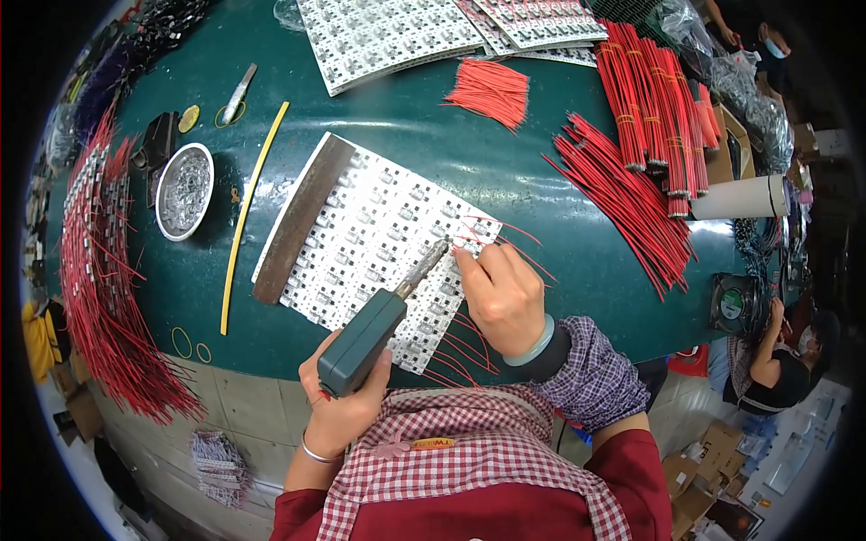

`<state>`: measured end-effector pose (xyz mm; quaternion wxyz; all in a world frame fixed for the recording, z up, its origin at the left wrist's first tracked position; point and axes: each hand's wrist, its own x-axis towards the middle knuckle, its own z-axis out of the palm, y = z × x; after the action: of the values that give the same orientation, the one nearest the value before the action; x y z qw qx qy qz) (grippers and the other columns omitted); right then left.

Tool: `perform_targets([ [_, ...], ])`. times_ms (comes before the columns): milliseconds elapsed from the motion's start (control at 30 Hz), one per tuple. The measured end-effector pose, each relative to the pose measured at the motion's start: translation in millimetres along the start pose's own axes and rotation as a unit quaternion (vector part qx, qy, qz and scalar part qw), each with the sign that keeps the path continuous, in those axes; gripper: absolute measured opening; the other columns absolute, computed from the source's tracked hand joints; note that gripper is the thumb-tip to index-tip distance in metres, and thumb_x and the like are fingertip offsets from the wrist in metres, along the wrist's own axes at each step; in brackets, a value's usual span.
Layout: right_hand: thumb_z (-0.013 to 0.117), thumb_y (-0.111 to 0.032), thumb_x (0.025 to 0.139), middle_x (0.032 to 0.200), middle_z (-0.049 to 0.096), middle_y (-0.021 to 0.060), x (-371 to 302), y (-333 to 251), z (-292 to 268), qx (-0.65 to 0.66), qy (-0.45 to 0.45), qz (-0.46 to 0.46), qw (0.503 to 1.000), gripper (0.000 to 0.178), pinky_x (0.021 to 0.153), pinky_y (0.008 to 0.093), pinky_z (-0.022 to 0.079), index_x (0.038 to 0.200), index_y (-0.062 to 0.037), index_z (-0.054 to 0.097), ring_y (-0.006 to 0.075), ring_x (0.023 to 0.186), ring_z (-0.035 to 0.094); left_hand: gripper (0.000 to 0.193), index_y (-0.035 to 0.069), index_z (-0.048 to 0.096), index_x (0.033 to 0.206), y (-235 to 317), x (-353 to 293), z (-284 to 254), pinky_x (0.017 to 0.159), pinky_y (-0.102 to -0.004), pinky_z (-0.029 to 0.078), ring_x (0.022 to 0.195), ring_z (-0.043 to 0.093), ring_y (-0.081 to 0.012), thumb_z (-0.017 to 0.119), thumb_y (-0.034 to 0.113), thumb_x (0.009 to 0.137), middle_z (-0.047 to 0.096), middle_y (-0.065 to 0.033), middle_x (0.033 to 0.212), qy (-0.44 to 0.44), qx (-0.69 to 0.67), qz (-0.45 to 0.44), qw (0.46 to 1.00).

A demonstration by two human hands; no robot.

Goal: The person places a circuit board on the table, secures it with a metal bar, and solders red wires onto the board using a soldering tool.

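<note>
My left hand (pixel 350 410) is wrapped round the dark green body of a soldering gun (pixel 364 339). Its metal tip rests at the right part of a white circuit board panel (pixel 388 212), which carries rows of small components. Close to that tip, my right hand (pixel 502 298) is closed in a pinch on a thin red wire at the panel's right edge; the fingertips partly hide the wire's end. Several red wires (pixel 469 347) stick out from the panel's lower right edge. A dark brown bar (pixel 305 216) lies along the panel's left side.
White boards (pixel 379 41) are stacked at the back, near a pile of short red wires (pixel 488 90). Bundled red wires (pixel 645 108) lie at right beside a white cylinder (pixel 741 197). At left are a white bowl (pixel 211 176), a yellow strip (pixel 248 221) and wired boards (pixel 99 261).
</note>
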<state>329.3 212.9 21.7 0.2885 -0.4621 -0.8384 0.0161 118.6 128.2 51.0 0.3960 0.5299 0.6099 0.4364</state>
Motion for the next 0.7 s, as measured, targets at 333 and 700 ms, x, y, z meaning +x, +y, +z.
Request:
perform_targets([
  [333,0.069,0.003,0.073,0.071,0.044,0.0079,1.2,-1.8,-0.2,-0.009,0.002,0.002,1.0,0.021,0.054,0.0353,0.043,0.094,0.0034,0.068,0.0224,0.063,0.051,0.015,-0.004,0.07,0.087,-0.1,-5.6,-0.8,0.055,-0.0239,0.048,0.062,0.061,-0.0105,0.076,-0.004,0.074,0.066,-0.0063,0.077,0.034,0.017,0.029,0.999],
  [700,0.069,0.006,0.071,0.074,0.052,0.0079,-14.9,1.9,-44.4,0.022,-0.014,0.053,0.998,0.024,0.057,0.0354,0.047,0.095,-0.0007,0.069,0.0243,0.067,0.057,0.016,0.002,0.074,0.087,-4.4,-21.2,-8.1,0.077,-0.0272,0.048,0.076,0.066,-0.017,0.081,0.001,0.074,0.069,-0.0068,0.093,0.043,0.037,-0.042,0.997],
])
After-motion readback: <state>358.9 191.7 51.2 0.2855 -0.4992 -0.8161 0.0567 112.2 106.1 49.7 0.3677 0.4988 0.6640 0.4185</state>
